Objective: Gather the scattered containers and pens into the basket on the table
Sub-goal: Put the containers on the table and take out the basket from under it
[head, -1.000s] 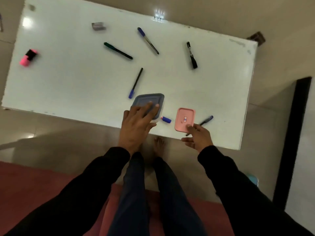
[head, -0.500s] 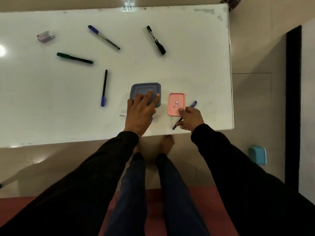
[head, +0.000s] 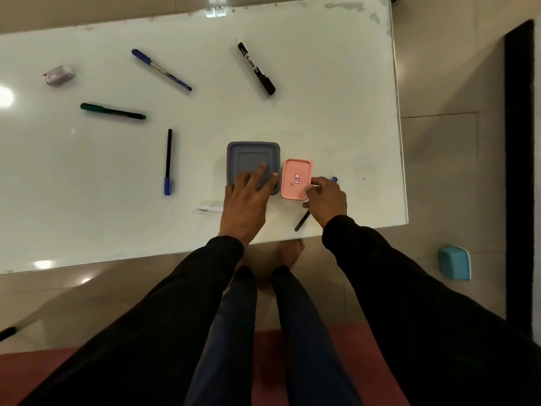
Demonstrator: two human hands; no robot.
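Observation:
A grey square container lies lid-up near the front of the white table. My left hand rests on it with fingers spread over the lid. Beside it on the right lies a small pink container; my right hand grips its right edge with curled fingers. A dark pen lies partly under that hand. Scattered further back are a blue pen, a black marker, a green pen and a black pen with a blue cap. No basket is in view.
A small silvery object lies at the far left of the table. A white pen-like thing lies by my left wrist. A teal container sits on the floor at the right. A dark vertical panel stands at the right edge.
The view has shifted and drawn closer. The pink container now lies right beside the grey one. My left hand stays on the grey lid and my right hand on the pink container's edge.

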